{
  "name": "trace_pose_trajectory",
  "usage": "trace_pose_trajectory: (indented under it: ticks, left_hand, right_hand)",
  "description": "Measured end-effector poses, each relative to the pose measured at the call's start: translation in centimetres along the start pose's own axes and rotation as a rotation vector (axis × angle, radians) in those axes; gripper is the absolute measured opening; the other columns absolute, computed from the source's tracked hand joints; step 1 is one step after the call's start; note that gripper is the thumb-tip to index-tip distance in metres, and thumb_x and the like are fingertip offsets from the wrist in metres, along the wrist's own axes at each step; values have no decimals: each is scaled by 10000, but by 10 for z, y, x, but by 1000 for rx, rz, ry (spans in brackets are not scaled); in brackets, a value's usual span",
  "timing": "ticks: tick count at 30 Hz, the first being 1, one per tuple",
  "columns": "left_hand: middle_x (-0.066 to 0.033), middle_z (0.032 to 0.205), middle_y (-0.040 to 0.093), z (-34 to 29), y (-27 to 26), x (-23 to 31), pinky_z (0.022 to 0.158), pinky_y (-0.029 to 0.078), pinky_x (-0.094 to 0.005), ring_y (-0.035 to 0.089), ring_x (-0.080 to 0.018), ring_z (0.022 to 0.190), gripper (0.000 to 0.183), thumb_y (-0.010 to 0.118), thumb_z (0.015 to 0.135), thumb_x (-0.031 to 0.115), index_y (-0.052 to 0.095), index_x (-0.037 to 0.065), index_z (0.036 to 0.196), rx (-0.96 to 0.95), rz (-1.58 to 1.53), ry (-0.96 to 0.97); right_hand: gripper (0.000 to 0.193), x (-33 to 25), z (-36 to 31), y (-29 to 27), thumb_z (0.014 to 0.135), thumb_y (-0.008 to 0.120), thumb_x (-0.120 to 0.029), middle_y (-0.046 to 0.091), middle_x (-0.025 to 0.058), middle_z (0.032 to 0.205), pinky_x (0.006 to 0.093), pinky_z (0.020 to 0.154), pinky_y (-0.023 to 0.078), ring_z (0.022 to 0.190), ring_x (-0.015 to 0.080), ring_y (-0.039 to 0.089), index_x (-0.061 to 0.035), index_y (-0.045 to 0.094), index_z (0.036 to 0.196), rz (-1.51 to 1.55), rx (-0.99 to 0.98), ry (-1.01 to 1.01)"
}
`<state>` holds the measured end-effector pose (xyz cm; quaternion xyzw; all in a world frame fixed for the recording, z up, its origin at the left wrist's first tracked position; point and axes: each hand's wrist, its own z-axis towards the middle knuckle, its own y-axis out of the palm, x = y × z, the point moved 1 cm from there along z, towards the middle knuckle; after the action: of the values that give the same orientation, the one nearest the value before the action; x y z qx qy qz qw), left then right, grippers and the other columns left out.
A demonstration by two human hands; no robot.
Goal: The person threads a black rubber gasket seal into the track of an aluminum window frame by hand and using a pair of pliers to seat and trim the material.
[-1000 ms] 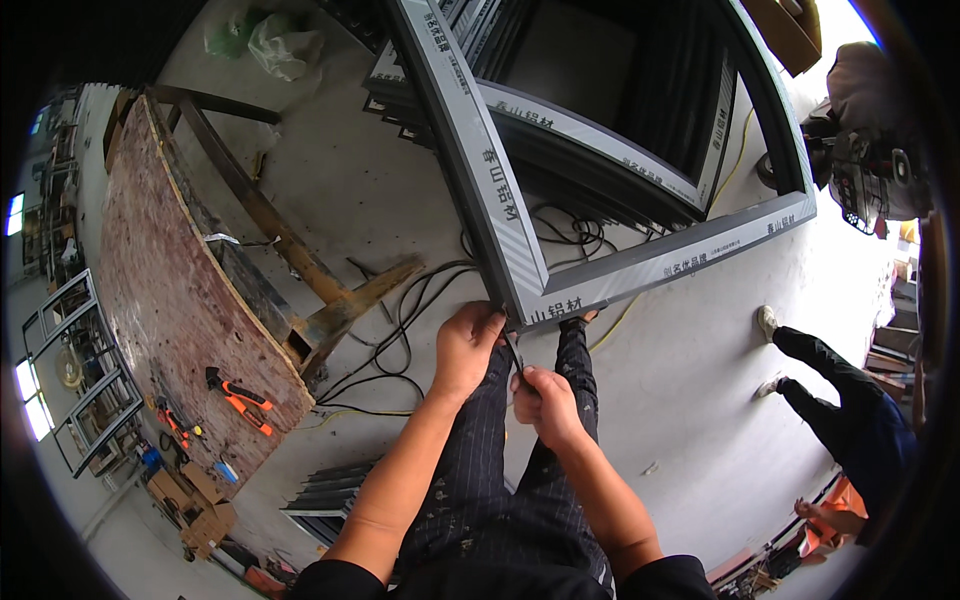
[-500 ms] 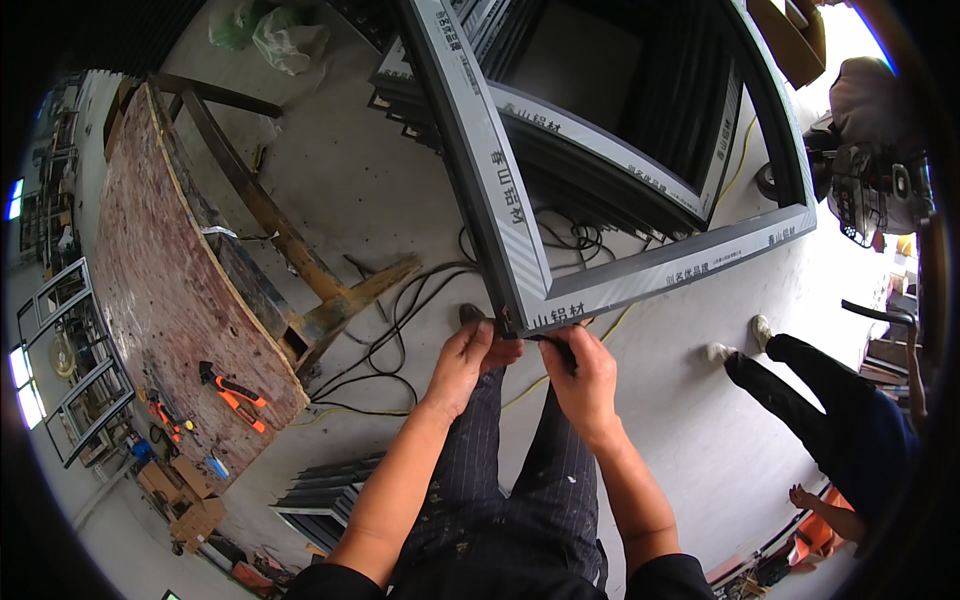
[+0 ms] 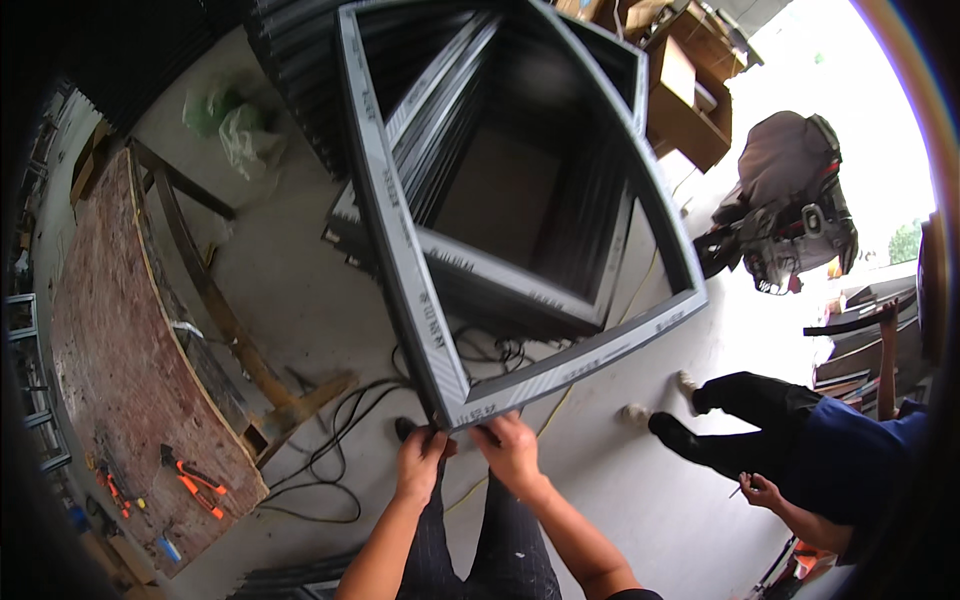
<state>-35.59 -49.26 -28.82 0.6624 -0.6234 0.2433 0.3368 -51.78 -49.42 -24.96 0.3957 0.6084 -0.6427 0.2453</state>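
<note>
A large grey metal window frame [image 3: 400,225], covered with printed protective film, lies tilted over a stack of similar dark frames. Its near corner points at me. My left hand [image 3: 419,466] is closed at the left side of that corner, thumb and fingers against the profile. My right hand [image 3: 508,454] is closed just right of it, fingers curled at the lower edge. The fingertips of both are partly hidden by the frame, and whether they pinch anything small there cannot be seen.
On the left stands a worn wooden table [image 3: 130,360] with orange-handled pliers [image 3: 192,482] and other tools. Black cables [image 3: 335,450] lie on the floor. A co-worker [image 3: 780,420] in dark trousers stands at right, near a parked motorbike [image 3: 790,215]. Cardboard boxes [image 3: 690,90] are beyond.
The whole view has shifted, so table, frame and hands sit lower and farther left. More of the frame's far side shows. Both hands stay at the same corner.
</note>
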Motion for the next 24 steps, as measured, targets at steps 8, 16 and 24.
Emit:
trace_pose_trajectory:
  ticks: [8,16,24]
  left_hand:
    - [-98,834,650,-6,23,-25,723,563,-322,658,-185,730,56,560,909,0,555,-18,961,103,-143,35]
    - [-72,757,625,0,27,-47,586,487,-293,605,-157,644,96,545,875,83,566,25,949,223,-381,-23]
    - [-89,867,687,-19,33,-41,648,573,-304,671,-194,739,206,580,892,189,616,47,1037,337,-559,-29]
  right_hand:
    - [114,20,-3,-14,750,733,-133,607,117,728,390,549,483,636,308,606,-69,679,827,44,-2,-82]
    - [154,11,-1,-21,772,737,-171,637,76,775,358,544,492,653,268,628,-122,709,915,-5,-79,-281]
    - [120,29,-2,-9,787,708,-187,653,112,761,385,571,514,676,290,638,-99,709,867,-18,-94,-251]
